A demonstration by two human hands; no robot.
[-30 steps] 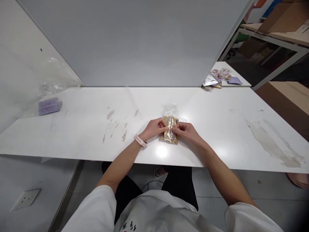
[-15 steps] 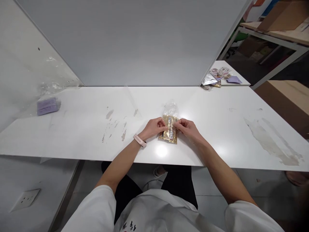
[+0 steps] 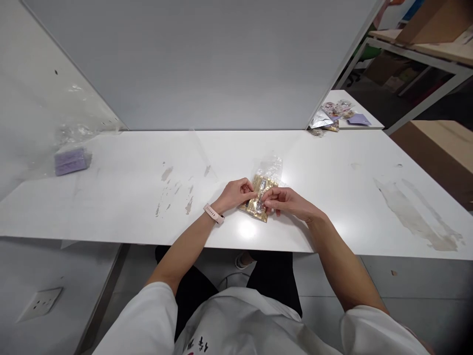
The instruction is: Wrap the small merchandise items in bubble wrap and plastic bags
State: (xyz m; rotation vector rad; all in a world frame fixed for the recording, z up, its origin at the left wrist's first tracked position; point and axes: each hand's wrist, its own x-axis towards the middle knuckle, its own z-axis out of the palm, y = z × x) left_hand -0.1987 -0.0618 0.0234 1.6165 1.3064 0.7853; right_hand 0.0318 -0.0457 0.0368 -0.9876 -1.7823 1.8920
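A small clear plastic bag (image 3: 263,190) with gold-wrapped pieces inside lies on the white table (image 3: 318,197), a little right of centre and tilted to the right. My left hand (image 3: 236,194), with a pink watch on its wrist, pinches the bag's left edge. My right hand (image 3: 284,201) pinches it from the right side, fingertips almost meeting those of the left. The bag's empty upper end (image 3: 272,165) sticks out beyond my fingers.
A purple block in clear wrap (image 3: 70,160) lies at the table's far left. Several small packets (image 3: 334,116) sit on a second table behind the right end of the grey partition. Smudges mark the tabletop at the left middle and right.
The bag has turned so its top leans right. My right hand has dropped lower and nearer to me; my left hand has stayed where it was.
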